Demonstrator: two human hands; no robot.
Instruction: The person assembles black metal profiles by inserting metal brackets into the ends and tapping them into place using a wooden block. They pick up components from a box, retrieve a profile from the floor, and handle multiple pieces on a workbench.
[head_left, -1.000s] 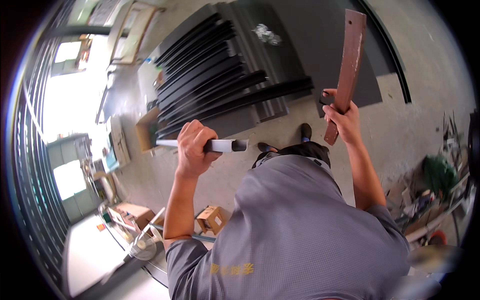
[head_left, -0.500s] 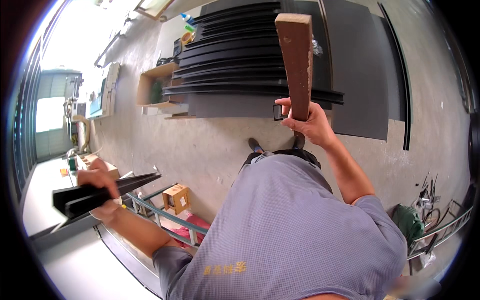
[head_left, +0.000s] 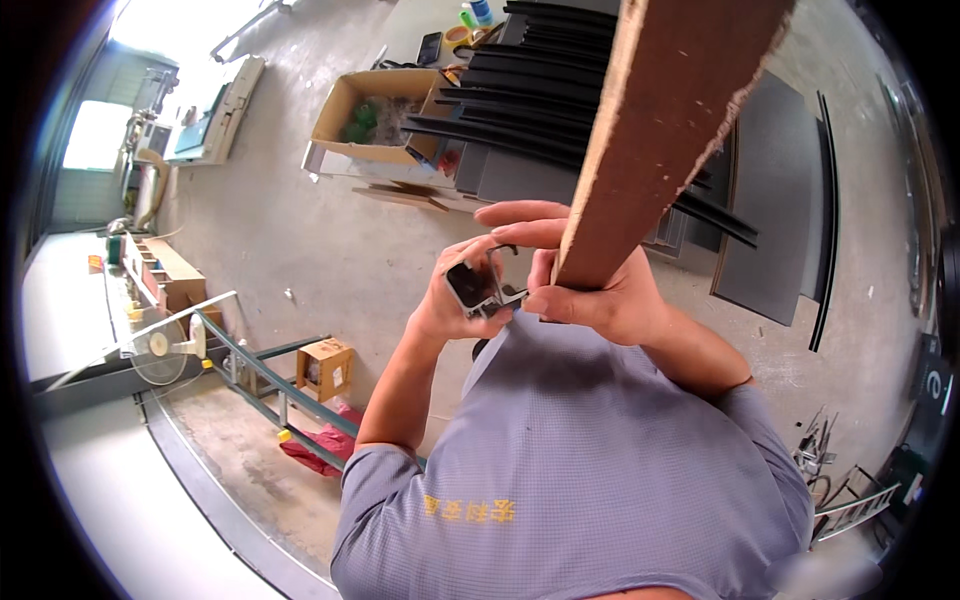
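Observation:
My left hand (head_left: 438, 305) is closed around a dark metal profile (head_left: 470, 286), seen end-on with a square hollow and a hooked lip. In my right hand (head_left: 615, 305) is a brown wooden plank (head_left: 665, 130) with pale, chipped edges, rising close to the camera. The thumb of that hand presses near the plank's lower end. Its fingers stretch left behind the plank, over to the profile. Both hands meet in front of my chest, and the rest of the profile's length is hidden.
Long black profiles (head_left: 540, 80) lie stacked on dark panels ahead. Beside them stands an open cardboard box (head_left: 380, 115) with green items. A phone (head_left: 429, 47) and tape roll (head_left: 457, 36) lie beyond. At left are a green metal rail (head_left: 270, 385), a fan (head_left: 160, 345) and a small carton (head_left: 325, 368).
My left hand has come from the far left to the middle with the dark profile. The plank has moved nearer the camera, and my right hand has drawn in toward my chest.

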